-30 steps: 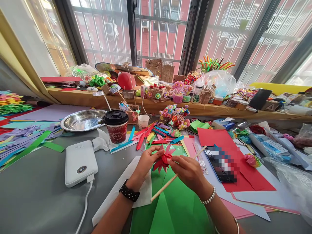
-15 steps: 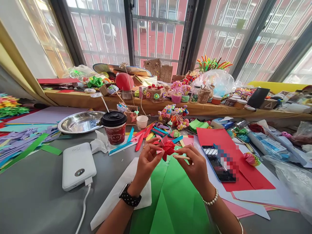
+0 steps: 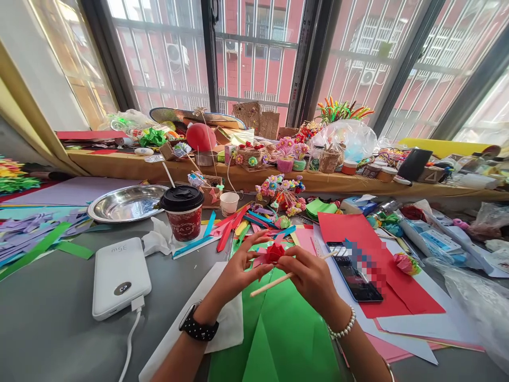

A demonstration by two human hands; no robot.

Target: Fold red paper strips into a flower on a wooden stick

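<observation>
head cam: left hand (image 3: 237, 269) pinching a red paper flower (image 3: 274, 253), right hand (image 3: 312, 275) gripping a stick (image 3: 267, 287), green paper (image 3: 278, 334) below both

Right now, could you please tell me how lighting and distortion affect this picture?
Head view: daylight whitens parts of the windows; same view: bright reflections on the metal plate; same view: window frames splay outward toward the top, probably wide-angle distortion; same view: pixelation covers part of the phone, while the left hand and right hand look fairly sharp.
</observation>
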